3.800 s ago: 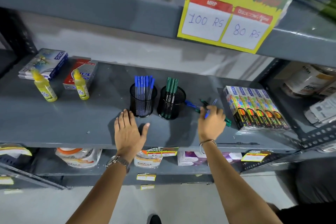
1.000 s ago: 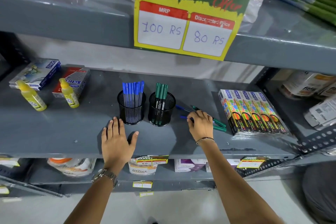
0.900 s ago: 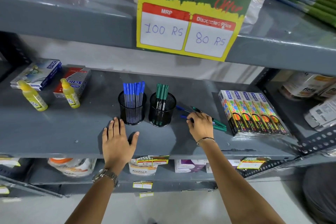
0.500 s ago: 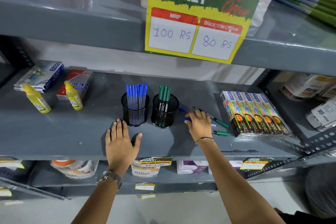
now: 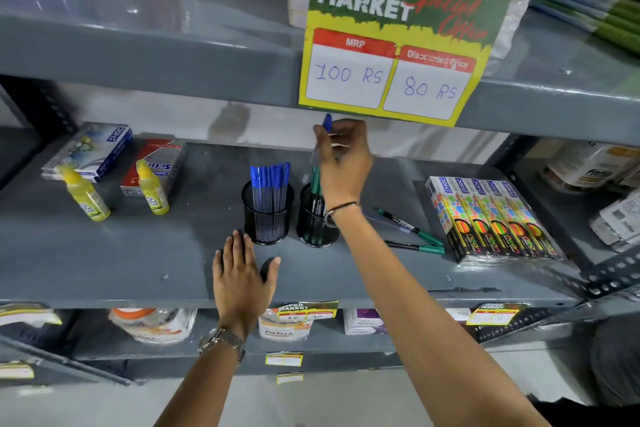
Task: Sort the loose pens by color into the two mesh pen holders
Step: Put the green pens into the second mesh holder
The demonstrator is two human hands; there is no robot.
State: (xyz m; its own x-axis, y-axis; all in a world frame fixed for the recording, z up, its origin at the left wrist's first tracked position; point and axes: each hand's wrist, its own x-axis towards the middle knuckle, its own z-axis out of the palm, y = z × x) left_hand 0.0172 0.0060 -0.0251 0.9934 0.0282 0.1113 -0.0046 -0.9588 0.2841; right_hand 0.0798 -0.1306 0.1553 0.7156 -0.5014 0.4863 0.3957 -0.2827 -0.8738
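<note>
Head view: I see two mesh holders on the shelf (image 5: pixel 104 263), blue-pen holder (image 5: pixel 267 218) left, green-pen holder (image 5: pixel 316 224) right. Right hand (image 5: pixel 343 163) raised above them, grip pinching one blue pen (image 5: pixel 327 123) (cap up). Left hand (image 5: pixel 242 277) flat on shelf, released. Two loose green pens (image 5: pixel 412 229) lie right; count inside holders unclear.

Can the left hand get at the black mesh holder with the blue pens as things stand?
Probably yes. The left hand lies flat and empty on the grey shelf, just in front of the black mesh holder of blue pens, with nothing between.
</note>
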